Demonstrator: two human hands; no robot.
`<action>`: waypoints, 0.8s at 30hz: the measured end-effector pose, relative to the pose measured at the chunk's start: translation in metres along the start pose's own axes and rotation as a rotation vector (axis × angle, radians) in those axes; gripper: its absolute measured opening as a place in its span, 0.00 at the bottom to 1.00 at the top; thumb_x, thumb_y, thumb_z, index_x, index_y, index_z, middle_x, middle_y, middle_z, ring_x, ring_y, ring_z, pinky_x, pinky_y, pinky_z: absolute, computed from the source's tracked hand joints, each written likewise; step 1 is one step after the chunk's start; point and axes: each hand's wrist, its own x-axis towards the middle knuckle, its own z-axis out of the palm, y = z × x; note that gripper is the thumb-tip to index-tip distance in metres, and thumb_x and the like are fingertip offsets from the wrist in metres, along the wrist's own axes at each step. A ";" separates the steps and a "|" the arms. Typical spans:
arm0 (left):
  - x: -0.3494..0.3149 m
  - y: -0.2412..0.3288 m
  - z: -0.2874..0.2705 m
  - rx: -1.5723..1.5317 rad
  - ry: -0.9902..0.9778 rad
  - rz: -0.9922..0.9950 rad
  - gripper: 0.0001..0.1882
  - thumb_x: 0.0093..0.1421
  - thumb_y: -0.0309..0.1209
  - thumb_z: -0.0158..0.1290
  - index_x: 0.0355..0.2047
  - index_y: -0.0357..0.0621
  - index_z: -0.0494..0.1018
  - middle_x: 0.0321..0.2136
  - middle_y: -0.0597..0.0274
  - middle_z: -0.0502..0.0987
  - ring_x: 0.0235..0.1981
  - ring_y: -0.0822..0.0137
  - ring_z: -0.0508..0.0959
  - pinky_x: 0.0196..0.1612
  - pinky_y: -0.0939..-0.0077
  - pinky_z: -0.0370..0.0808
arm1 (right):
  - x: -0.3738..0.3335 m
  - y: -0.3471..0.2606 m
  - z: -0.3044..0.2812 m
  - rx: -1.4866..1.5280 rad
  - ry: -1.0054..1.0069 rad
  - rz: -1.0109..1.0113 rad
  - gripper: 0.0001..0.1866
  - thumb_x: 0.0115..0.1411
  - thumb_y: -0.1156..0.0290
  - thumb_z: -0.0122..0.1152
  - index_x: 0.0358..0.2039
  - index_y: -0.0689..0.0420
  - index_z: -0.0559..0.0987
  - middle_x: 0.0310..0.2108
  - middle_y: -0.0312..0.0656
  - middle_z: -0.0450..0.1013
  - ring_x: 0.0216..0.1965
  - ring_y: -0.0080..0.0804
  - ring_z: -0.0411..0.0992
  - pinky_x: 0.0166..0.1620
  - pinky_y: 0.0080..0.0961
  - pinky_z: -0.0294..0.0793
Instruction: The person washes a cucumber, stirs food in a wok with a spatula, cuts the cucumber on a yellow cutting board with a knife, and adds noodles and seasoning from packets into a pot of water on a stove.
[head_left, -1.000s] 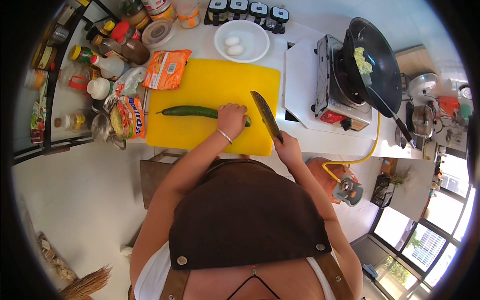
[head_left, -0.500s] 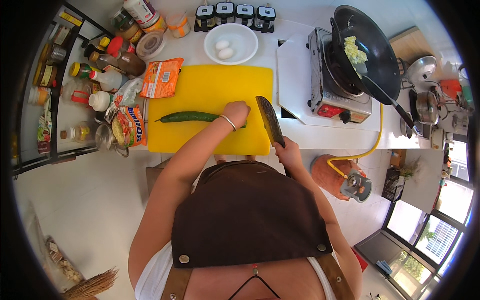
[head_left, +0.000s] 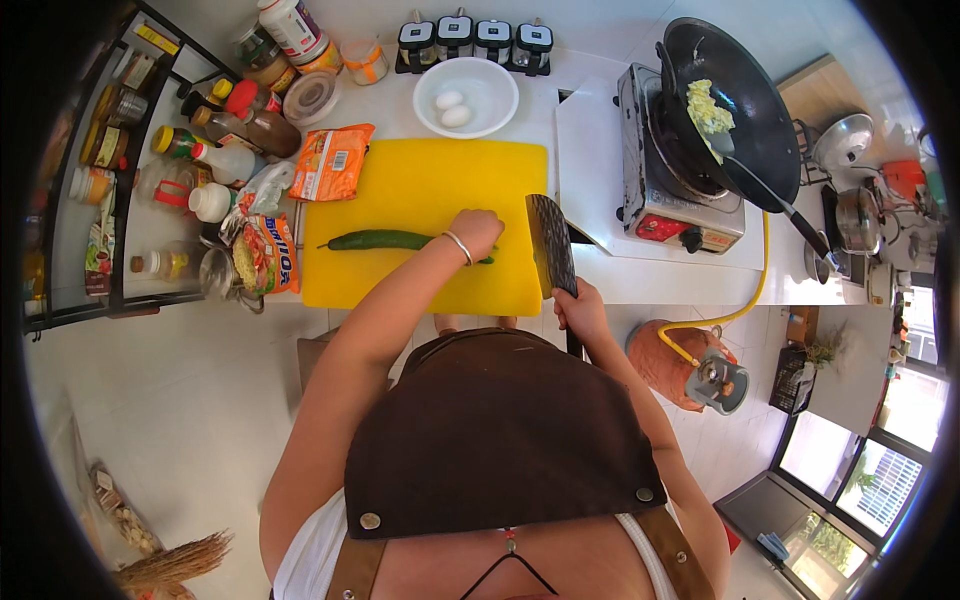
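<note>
Room over upper cutting bd (head_left: 450,185); knife (head_left: 552,245) blocks R edge, orange pkt (head_left: 333,162) UL corner.

Cuke (head_left: 385,240) on brd (head_left: 440,185), knife (head_left: 553,250) R.

Single head view: fisheye, above and behind the fingers (head_left: 488,220), facing down; apron (head_left: 500,440) nearer the lens than the fingers, surface (head_left: 640,282) wide around them.
</note>
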 end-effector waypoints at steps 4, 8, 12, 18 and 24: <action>-0.017 0.014 -0.024 -0.412 0.236 -0.057 0.06 0.48 0.24 0.59 0.27 0.41 0.75 0.28 0.57 0.77 0.31 0.57 0.77 0.35 0.66 0.73 | -0.001 -0.006 -0.001 0.026 -0.018 -0.003 0.07 0.59 0.71 0.54 0.28 0.61 0.70 0.16 0.36 0.68 0.12 0.22 0.64 0.17 0.23 0.65; -0.071 0.071 -0.112 -1.051 0.622 0.064 0.06 0.50 0.19 0.58 0.28 0.38 0.73 0.26 0.59 0.74 0.29 0.63 0.75 0.35 0.72 0.72 | -0.003 -0.015 -0.001 -0.129 0.028 -0.057 0.08 0.58 0.70 0.56 0.32 0.62 0.72 0.18 0.39 0.70 0.14 0.25 0.66 0.19 0.25 0.67; -0.157 0.114 -0.226 -1.007 0.827 0.587 0.05 0.50 0.19 0.58 0.28 0.39 0.75 0.31 0.57 0.76 0.28 0.60 0.76 0.30 0.71 0.73 | -0.001 -0.016 0.004 -0.488 0.164 -0.303 0.18 0.53 0.69 0.57 0.44 0.64 0.75 0.21 0.48 0.74 0.22 0.44 0.74 0.29 0.34 0.73; -0.207 0.146 -0.281 -1.055 0.925 1.082 0.03 0.51 0.26 0.60 0.27 0.45 0.77 0.30 0.64 0.79 0.26 0.69 0.76 0.34 0.73 0.73 | 0.016 -0.017 0.017 -0.624 0.188 -0.469 0.32 0.47 0.74 0.55 0.57 0.60 0.68 0.41 0.56 0.73 0.39 0.54 0.73 0.42 0.41 0.74; -0.216 0.152 -0.293 -0.999 0.978 1.204 0.04 0.51 0.26 0.58 0.25 0.45 0.73 0.24 0.66 0.75 0.27 0.68 0.73 0.33 0.72 0.71 | 0.028 -0.032 0.033 -0.710 0.098 -0.544 0.33 0.46 0.75 0.57 0.58 0.55 0.68 0.43 0.54 0.73 0.41 0.52 0.73 0.43 0.39 0.74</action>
